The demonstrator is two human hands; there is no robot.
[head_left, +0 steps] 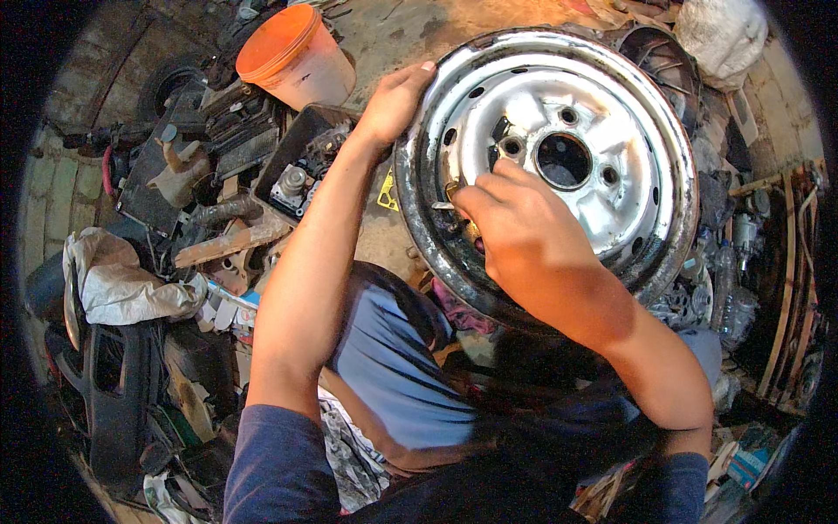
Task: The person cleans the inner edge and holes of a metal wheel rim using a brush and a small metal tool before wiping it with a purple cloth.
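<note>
A steel wheel rim (677, 157) tilts up in front of me, with a round centre hole, bolt holes and several small slots around its disc. Its silvery face is shiny, while dark grime or worn paint marks the lower left of the barrel. My left hand (398, 101) grips the rim's outer edge at the upper left, thumb on the lip. Over the disc's lower left, my right hand (524, 223) has its fingers curled around a small thin object (443, 205). Only a pale end of it shows; the fingers hide the remainder, and its kind cannot be told.
An orange-rimmed plastic bucket (298, 62) stands at the upper left. Below it is a black tray (272, 170) of metal parts. A wooden piece (229, 242), a white sack (127, 281) and a black plastic panel (108, 399) lie left. Plastic bottles (723, 275) and a white bag (720, 42) are right.
</note>
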